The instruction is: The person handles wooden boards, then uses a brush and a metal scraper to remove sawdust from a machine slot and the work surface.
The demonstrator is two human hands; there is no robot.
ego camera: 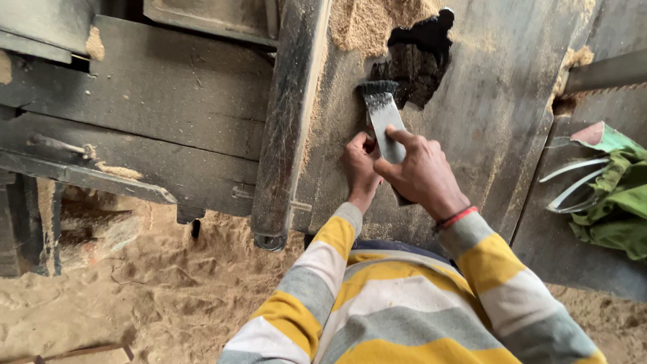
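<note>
- The right hand (pixel 421 172) is wrapped around the flat grey handle of a wide paintbrush with dark bristles (pixel 383 111), forefinger laid along the handle.
- The brush's bristles rest on the worn grey metal table (pixel 492 101), just left of a jagged dark hole (pixel 421 64) in it.
- The left hand (pixel 360 168) sits with fingers curled, touching the handle's left side from beneath.
- Pale sawdust (pixel 367 23) is heaped above the hole.
- A crumpled green cloth (pixel 617 195) lies well apart at the right.
</note>
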